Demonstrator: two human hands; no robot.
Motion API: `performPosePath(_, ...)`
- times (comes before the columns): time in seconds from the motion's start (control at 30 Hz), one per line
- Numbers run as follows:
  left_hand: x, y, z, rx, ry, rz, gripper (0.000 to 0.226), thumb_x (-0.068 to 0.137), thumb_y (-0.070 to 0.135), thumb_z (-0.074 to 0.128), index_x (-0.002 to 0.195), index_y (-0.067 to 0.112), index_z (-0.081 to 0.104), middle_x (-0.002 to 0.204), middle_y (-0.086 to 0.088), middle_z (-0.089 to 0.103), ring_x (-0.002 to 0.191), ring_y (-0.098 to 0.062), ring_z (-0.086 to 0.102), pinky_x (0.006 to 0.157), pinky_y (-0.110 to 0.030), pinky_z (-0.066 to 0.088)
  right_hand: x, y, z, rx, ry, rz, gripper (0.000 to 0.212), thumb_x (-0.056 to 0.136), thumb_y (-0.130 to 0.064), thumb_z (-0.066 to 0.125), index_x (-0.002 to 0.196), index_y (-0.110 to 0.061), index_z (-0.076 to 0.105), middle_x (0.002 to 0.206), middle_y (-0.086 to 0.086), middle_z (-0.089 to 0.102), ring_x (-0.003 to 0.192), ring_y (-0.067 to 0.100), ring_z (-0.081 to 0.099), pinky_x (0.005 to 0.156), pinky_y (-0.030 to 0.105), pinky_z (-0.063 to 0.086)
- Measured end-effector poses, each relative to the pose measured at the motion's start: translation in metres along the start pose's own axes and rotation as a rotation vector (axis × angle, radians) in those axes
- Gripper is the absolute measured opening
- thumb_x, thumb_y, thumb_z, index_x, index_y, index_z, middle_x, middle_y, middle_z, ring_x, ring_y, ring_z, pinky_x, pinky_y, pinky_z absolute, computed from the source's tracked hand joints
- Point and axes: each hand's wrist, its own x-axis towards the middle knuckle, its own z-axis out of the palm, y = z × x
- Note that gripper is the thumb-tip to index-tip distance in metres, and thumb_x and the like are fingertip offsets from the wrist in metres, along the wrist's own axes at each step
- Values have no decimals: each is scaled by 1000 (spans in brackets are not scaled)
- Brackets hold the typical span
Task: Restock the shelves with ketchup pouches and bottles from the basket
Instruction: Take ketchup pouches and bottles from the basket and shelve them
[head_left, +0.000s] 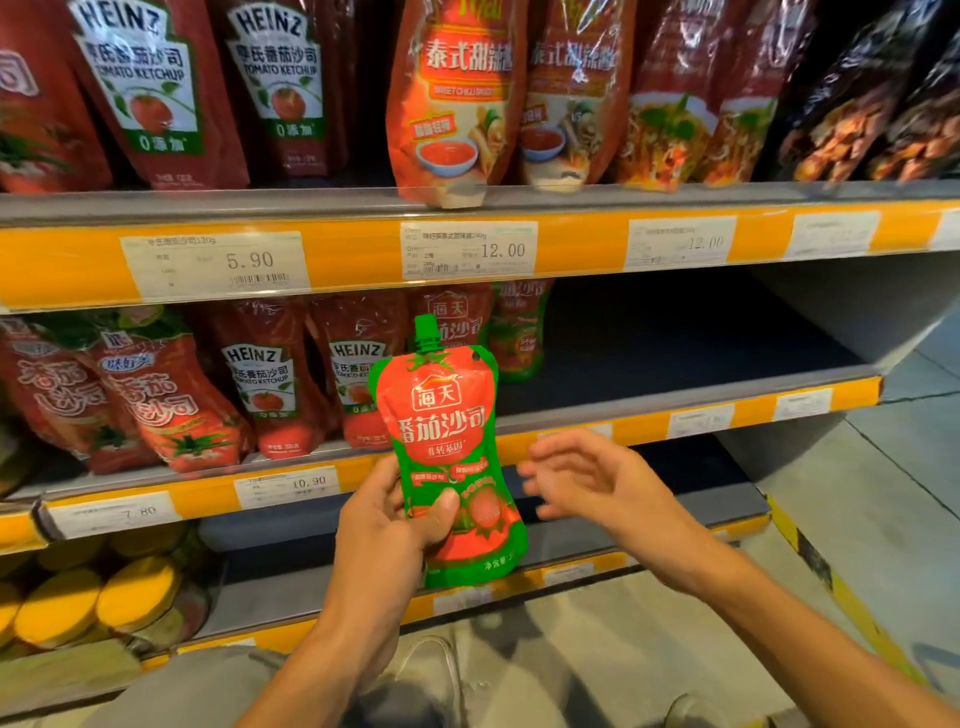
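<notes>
Grey trouser knees (218, 691) fill the bottom edge, nearest of all. Above them the left hand (387, 525) grips a red and green ketchup pouch (447, 447) upright by its lower half, thumb pressed across the front, green spout up. Left of that hand, yellow-lidded jars (104, 597) sit on the low shelf. Beyond the pouch, Heinz ketchup pouches (270, 384) stand on the middle shelf (691, 410), behind a 10.90 price tag (288, 486). Just right of the pouch, apart from it, the right hand (597, 478) hovers with fingers spread and relaxed, holding nothing. Above, sweet chilli sauce pouches (452, 98) lean forward.
</notes>
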Motion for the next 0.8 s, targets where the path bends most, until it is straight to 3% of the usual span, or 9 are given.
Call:
performPosePath(0.07, 4, 1, 13, 14, -26, 7, 31, 86, -5, 67, 111, 14, 68, 102, -5, 76, 97, -22, 73, 74, -29, 59, -15, 11, -4, -58, -37, 37, 49, 74, -36, 85, 116, -22, 66, 115, 1, 73, 111, 17, 68, 92, 33, 57)
performPosePath(0.17, 12, 1, 36, 57, -84, 16, 28, 86, -5, 68, 107, 14, 69, 101, -5, 76, 98, -24, 72, 80, -33, 61, -19, 20, -7, -83, -5, 29, 54, 75, -33, 86, 123, -20, 62, 116, -2, 72, 111, 14, 67, 89, 29, 57)
performPosePath(0.27, 26, 1, 58, 137, -134, 46, 28, 85, -5, 69, 106, 14, 69, 99, -5, 77, 96, -24, 72, 83, -38, 60, -13, 19, -14, -96, 103, -43, 49, 76, -32, 80, 120, -19, 64, 111, -5, 73, 104, 11, 69, 84, 23, 56)
performPosePath(0.37, 42, 1, 75, 166, -161, 80, 28, 84, -5, 72, 104, 15, 70, 97, -2, 77, 92, -19, 72, 81, -34, 60, -2, 16, -25, -99, 161, -115, 43, 79, -31, 76, 119, -22, 64, 111, -8, 74, 103, 8, 69, 87, 22, 54)
performPosePath(0.47, 53, -2, 83, 204, -193, 111, 26, 86, -2, 72, 103, 17, 71, 97, 1, 77, 87, -9, 71, 78, -27, 59, 14, 19, -33, -123, 202, -145, 30, 85, -18, 77, 112, -25, 66, 107, -14, 75, 103, 3, 69, 86, 16, 52)
performPosePath(0.6, 66, -3, 81, 241, -159, 104, 21, 98, 13, 60, 115, 18, 71, 110, 1, 75, 101, -10, 70, 89, -27, 57, 35, 29, -40, -124, 341, -147, 23, 88, -6, 74, 105, -22, 68, 99, -8, 77, 95, 5, 72, 81, 19, 55)
performPosePath(0.7, 72, -10, 65, 742, -74, 272, 33, 97, 24, 63, 129, 20, 64, 124, 8, 65, 108, -2, 60, 91, -12, 47, 48, 28, -46, -117, 426, -157, 18, 90, -6, 72, 104, -16, 68, 102, -1, 76, 94, 11, 73, 81, 26, 59)
performPosePath(0.8, 71, -20, 48, 1253, -65, 447, 46, 94, 28, 65, 138, 21, 55, 132, 4, 56, 124, -16, 49, 103, -31, 39, 62, 19, -51, -102, 452, -181, 17, 91, -5, 70, 107, -13, 69, 103, 0, 76, 95, 12, 73, 81, 27, 60)
